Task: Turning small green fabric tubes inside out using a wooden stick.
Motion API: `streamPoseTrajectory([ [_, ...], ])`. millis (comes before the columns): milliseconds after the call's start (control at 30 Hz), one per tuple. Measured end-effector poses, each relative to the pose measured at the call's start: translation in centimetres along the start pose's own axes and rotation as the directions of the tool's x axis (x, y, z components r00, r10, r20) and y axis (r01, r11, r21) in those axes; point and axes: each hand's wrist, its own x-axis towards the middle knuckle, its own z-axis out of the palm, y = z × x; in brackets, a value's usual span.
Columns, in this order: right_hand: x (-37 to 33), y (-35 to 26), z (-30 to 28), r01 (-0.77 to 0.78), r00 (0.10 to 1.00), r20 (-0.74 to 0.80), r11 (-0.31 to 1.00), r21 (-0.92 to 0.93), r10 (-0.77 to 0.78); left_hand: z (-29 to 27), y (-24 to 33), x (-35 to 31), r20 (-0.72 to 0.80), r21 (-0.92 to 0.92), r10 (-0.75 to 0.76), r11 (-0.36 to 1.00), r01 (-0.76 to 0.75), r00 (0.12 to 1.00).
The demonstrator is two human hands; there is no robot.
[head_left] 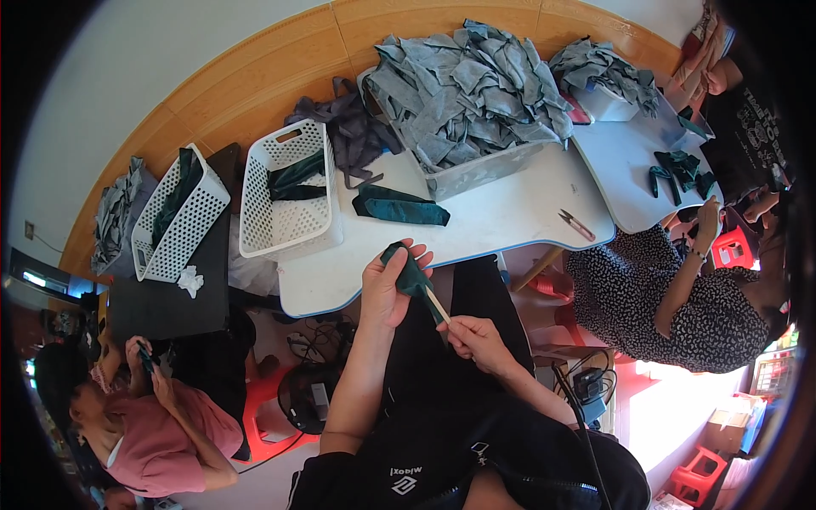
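Held in my left hand is a dark green velvet fabric piece, its thumb pressing on the cloth. My right hand pinches the lower end of a thin wooden stick, whose upper end goes into the green fabric. Both hands are over my lap, just off the front edge of the white table. On the table beyond them lies a folded dark green velvet strip. A pair of thread snips rests near the table's right front edge.
A large bin heaped with grey-green fabric pieces stands behind. To the left are a white perforated basket with green strips and another white basket. Co-workers sit at left in a pink top and at right in a patterned dress.
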Motion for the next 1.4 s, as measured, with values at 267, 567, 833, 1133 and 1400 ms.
streamPoseTrajectory([
  [267,0.3,0.5,-0.5,-0.048,0.996,0.085,0.969,0.244,0.028,0.6,-2.4,-0.4,-0.045,-0.015,-0.073,0.997,0.073,0.996],
  [567,1.3,-0.8,-1.2,-0.184,0.976,0.18,0.914,0.362,0.125,0.5,-0.7,0.6,0.057,-0.128,0.058,0.991,-0.05,0.997],
  [833,1.1,-1.0,-0.7,0.032,0.999,0.012,0.999,-0.002,-0.032,0.2,0.3,1.5,-0.045,-0.049,0.105,0.993,-0.107,0.993],
  [1133,0.6,-0.2,-0.6,0.074,0.996,0.036,0.98,0.187,-0.082,1.6,-1.4,0.6,-0.039,0.022,0.042,0.999,-0.041,0.998],
  [1400,0.4,-1.9,-2.3,0.044,0.997,0.04,0.897,0.44,-0.069,5.3,-1.1,4.2,0.214,0.097,-0.03,0.995,0.009,0.976],
])
